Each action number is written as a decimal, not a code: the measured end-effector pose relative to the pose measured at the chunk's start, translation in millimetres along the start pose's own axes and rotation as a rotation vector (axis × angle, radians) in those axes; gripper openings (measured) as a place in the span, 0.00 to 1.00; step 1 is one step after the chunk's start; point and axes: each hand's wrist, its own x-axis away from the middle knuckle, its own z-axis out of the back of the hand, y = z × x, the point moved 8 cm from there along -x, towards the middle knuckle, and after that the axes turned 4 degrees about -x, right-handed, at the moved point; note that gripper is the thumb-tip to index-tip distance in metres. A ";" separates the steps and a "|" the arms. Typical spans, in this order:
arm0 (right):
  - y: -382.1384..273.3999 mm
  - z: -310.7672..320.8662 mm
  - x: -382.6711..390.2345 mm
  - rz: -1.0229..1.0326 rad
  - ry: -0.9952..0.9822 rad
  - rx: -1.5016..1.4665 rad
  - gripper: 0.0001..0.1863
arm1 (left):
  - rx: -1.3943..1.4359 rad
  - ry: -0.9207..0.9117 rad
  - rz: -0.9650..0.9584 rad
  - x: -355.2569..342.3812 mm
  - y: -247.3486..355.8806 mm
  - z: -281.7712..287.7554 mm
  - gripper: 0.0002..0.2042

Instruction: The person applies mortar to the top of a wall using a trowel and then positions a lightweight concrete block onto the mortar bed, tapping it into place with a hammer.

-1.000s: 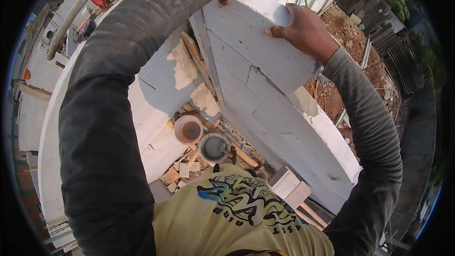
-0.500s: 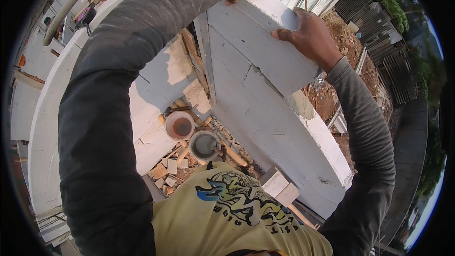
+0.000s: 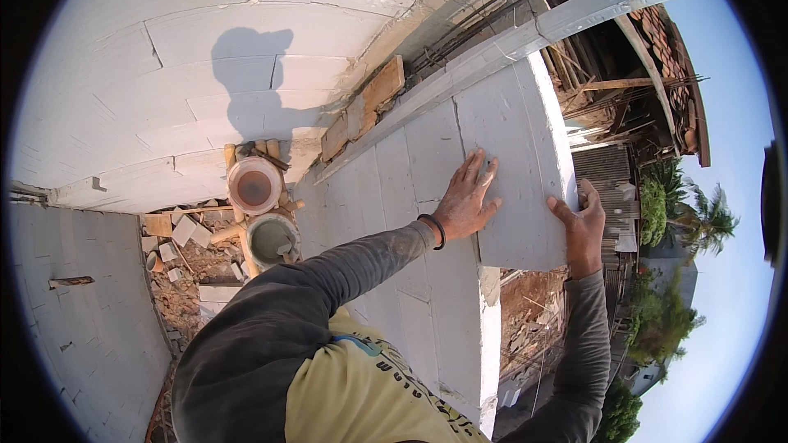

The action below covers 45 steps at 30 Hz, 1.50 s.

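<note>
A large light-grey aerated concrete block (image 3: 524,164) rests on top of the block wall (image 3: 410,176). My left hand (image 3: 466,203) lies against the wall face at the joint beneath this block, its fingers spread and reaching onto the block. A dark band circles the left wrist. At the block's near top corner, my right hand (image 3: 581,226) grips the edge, thumb on the face and other fingers over the top. The block's far end is beside a pale upright or rail (image 3: 492,53) standing along the wall.
Below stand a bucket with reddish-brown contents (image 3: 253,187) and a bucket of grey mortar (image 3: 272,239) with a tool in it. Broken block pieces (image 3: 190,230) litter the ground. Another block wall (image 3: 164,107) rises on the left. Thin steel bars (image 3: 501,8) stick out at the far end.
My left hand has left the block's far top edge and now lies flat near its lower joint. My right hand still holds the block's near corner. The view has turned.
</note>
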 end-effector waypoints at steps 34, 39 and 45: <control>2.8 -9.6 -0.9 -0.087 -0.088 0.040 0.40 | 0.087 -0.170 0.171 46.5 -44.5 -44.0 0.55; 11.6 -5.9 -3.2 -0.079 -0.090 0.101 0.42 | 0.073 -0.164 0.160 48.6 -43.8 -45.1 0.55; 15.8 -7.0 -0.8 -0.039 -0.125 0.135 0.44 | 0.044 -0.176 0.158 48.8 -44.8 -47.8 0.56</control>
